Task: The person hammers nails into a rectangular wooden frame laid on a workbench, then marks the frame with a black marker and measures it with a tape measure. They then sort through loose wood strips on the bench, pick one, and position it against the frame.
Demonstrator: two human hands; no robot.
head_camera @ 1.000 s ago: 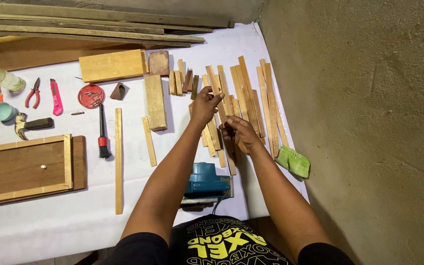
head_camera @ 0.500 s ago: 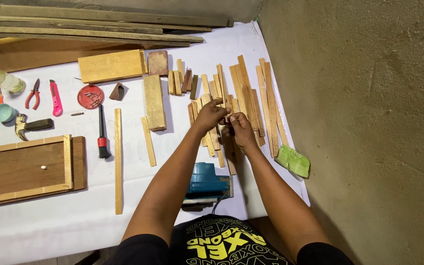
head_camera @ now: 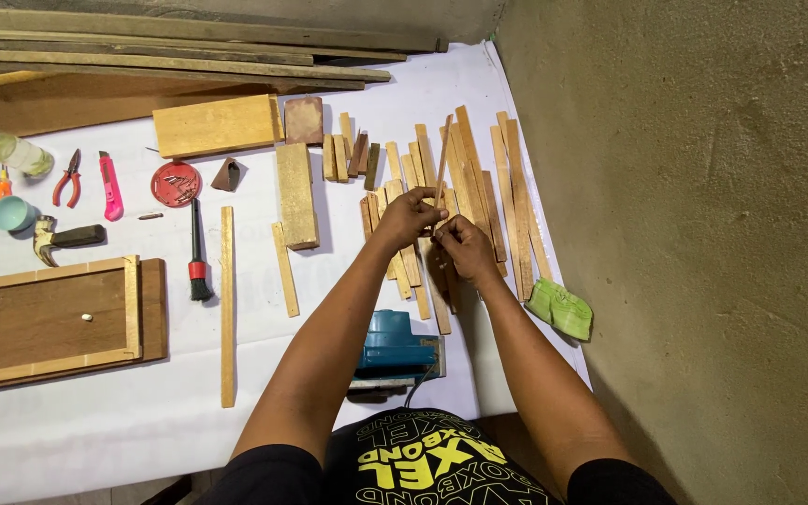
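A second ago the left hand was stretched out over the wood pieces with its fingers pointing away, and the right hand sat a little behind it. Now both hands have come close together, and a thin wood stick stands up between them that was not lifted before. Going from left to right on the white cloth: a flat wood frame lies at the far left, with a hammer, red pliers and a pink knife above it. Next come a round red lid, a small brush and a long wood strip. A thick wood block lies past that. A blue sander sits between the two arms. The left hand is curled shut, pinching the low end of the thin stick. The right hand is just beside it, fingers bent, and also pinches the stick's low end. The stick points up and away over the pile of wood slats. A green cloth lies at the far right.
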